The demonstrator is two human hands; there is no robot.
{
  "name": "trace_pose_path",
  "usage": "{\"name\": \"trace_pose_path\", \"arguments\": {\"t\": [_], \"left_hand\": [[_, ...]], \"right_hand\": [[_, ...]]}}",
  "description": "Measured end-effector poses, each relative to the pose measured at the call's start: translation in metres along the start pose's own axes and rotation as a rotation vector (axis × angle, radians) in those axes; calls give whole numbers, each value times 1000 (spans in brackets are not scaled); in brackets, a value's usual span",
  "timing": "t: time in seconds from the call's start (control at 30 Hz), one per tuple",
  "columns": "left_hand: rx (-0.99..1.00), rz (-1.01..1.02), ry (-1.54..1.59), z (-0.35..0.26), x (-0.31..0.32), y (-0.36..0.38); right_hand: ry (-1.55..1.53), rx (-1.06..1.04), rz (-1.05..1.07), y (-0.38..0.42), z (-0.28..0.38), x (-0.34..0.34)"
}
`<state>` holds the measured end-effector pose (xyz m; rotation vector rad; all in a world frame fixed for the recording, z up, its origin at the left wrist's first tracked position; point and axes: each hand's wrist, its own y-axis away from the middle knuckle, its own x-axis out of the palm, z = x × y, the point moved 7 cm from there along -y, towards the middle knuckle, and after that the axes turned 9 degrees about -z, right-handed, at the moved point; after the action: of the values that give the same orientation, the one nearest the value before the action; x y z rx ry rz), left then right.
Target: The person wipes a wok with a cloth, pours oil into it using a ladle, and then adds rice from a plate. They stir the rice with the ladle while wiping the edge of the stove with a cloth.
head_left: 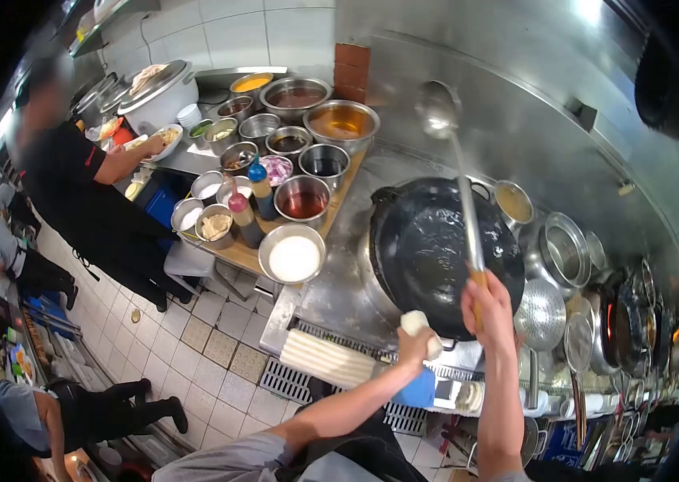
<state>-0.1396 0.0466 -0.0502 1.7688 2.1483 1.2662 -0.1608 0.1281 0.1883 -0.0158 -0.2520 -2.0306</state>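
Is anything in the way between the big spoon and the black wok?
Nothing visible. The right hand holds the ladle up above the wok, with only open air between them. The left hand grips a white cloth at the wok's near rim.

A wooden board (244, 255) at ten o'clock carries many steel bowls of sauces and seasonings, among them a bowl of white powder (293, 257) and squeeze bottles (259, 189). A rice cooker (161, 95) stands at eleven o'clock beside a co-worker in black (86, 201). A perforated strainer (540, 315) and stacked pans sit at three o'clock.
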Motion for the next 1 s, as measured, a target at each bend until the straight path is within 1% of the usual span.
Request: {"name": "trace_pose_path", "arguments": {"t": [0.03, 0.07, 0.13, 0.23, 0.27, 0.3, 0.37, 0.43, 0.5, 0.53, 0.6, 0.63, 0.7, 0.73, 0.77, 0.8, 0.83, 0.87, 0.9, 0.97, 1.0], "left_hand": [[-11, 30, -24, 4, 1, -5], [-51, 58, -7, 1, 4, -3], [-90, 95, -26, 4, 5, -9], [-71, 100, -66, -7, 6, -12], [-84, 118, -69, -12, 6, -10], [-83, 93, -70, -18, 5, -7], [-133, 124, -131, -18, 5, -8], [-136, 134, -111, -19, 4, -7], [-140, 144, -94, -18, 4, -6], [-127, 153, -93, -17, 4, -8], [-113, 164, -97, -13, 4, -11], [-128, 178, -104, -15, 5, -10], [-143, 198, -122, -18, 7, -6], [-104, 173, -110, -16, 7, -9], [-68, 151, -98, -11, 7, -11], [-127, 194, -27, -2, 9, -12], [-134, 205, -40, 2, 10, -12], [-144, 161, -2, 3, 10, -13], [-155, 115, 37, 6, 8, -12], [-110, 162, 19, 21, 11, -22], [-111, 113, 29, 8, 12, -8]], "right_hand": [[23, -5, 99, -29, -4, 28], [20, -9, 149, -55, -2, 62], [97, -3, 173, -104, -3, 116], [180, 17, 159, -166, -14, 175], [227, 33, 133, -182, -19, 188], [274, 47, 108, -194, -25, 199], [289, 72, 103, -210, -29, 216], [305, 99, 93, -219, -34, 220], [184, 194, 110, -223, -42, 222], [187, 194, 111, -224, -43, 221], [-127, 397, 92, -220, -54, 218], [-129, 396, 92, -219, -57, 214], [-570, 521, 284, -206, -59, 217], [-756, 574, 332, -196, -55, 211], [-763, 565, 321, -188, -55, 199], [-907, 613, 399, -174, -51, 190], [-1050, 655, 481, -160, -46, 178], [-1091, 629, 556, -144, -45, 164], [-1095, 622, 532, -127, -49, 144], [-1091, 593, 549, -84, -51, 105], [-1104, 588, 535, -60, -51, 85]]}}
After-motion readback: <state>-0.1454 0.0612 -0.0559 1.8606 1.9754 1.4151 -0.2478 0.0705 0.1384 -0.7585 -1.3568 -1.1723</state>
